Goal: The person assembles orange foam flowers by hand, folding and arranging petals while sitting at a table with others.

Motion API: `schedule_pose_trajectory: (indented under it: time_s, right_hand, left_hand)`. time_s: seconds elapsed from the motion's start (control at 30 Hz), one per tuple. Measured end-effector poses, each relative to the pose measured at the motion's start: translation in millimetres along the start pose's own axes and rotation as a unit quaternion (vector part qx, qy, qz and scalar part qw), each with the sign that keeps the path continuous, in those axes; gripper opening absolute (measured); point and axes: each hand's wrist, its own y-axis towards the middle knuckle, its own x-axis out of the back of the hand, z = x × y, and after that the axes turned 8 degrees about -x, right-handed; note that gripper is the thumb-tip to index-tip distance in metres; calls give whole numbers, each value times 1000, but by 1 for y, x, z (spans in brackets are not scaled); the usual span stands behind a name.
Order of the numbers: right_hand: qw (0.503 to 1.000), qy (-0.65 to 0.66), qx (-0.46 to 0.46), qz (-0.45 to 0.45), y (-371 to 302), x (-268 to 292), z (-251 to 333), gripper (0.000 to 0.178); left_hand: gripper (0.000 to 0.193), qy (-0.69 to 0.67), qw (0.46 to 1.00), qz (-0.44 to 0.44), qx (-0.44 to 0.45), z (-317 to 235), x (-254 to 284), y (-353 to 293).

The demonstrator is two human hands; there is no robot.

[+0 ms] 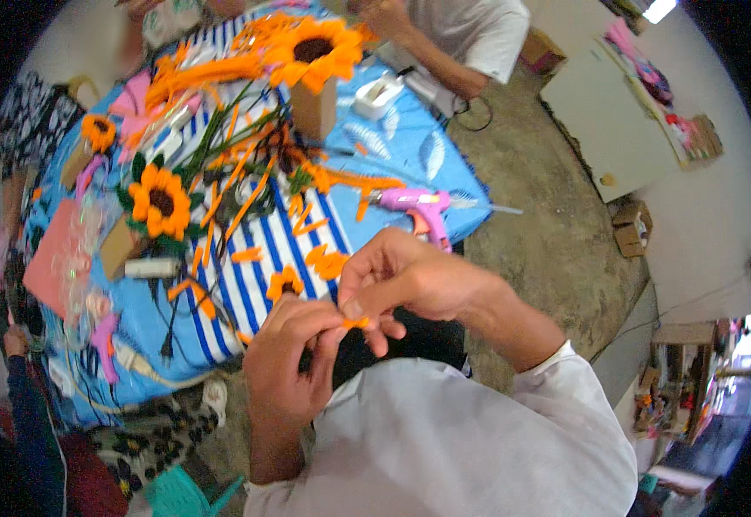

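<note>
In front of my chest, a small orange fuzzy piece (pixel 356 323), like a bent chenille stem, sits between my fingertips. My left hand (pixel 288 358) pinches it from the left. My right hand (pixel 423 277) grips it from above with thumb and forefinger, the other fingers curled; part of the piece is hidden by the fingers. Just beyond my hands, on the striped cloth, lie a small orange flower with a dark centre (pixel 285 283) and a cluster of orange petals (pixel 327 262). A pink-purple glue gun (pixel 417 205) rests beyond my right hand.
The blue and striped tablecloth (pixel 341 226) carries orange strips (pixel 251 200), a sunflower with green leaves (pixel 160 201) and a large sunflower (pixel 313 50) above a cardboard box (pixel 313 110). A second glue gun (pixel 104 346) and cables lie left. Across the table sits another person (pixel 479 39).
</note>
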Motion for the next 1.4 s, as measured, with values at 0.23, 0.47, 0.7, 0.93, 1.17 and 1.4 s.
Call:
schedule_pose_trajectory:
  time_s: [0.23,0.47,0.7,0.93,1.17,1.4]
  right_hand:
    - [991,-122,49,5,-8,-2,0,10]
    - [914,-226,331,-59,2,-9,-19,13]
    - [863,-290,392,-130,16,-6,-29,8]
    - [743,-422,463,-236,19,-11,-44,14]
    - [819,-367,361,-252,5,-26,-44,9]
    - [942,-188,207,-187,1,-23,-44,15]
  left_hand:
    - [9,-16,996,34,79,0,1,-7]
    - [12,-172,980,-80,59,-1,-10,-12]
    - [12,-260,940,-174,137,16,-30,-21]
    - [12,-224,930,-220,190,16,-40,-26]
    - [9,-89,959,-220,154,4,-46,-23]
    - [6,38,977,-149,146,-3,-38,-10]
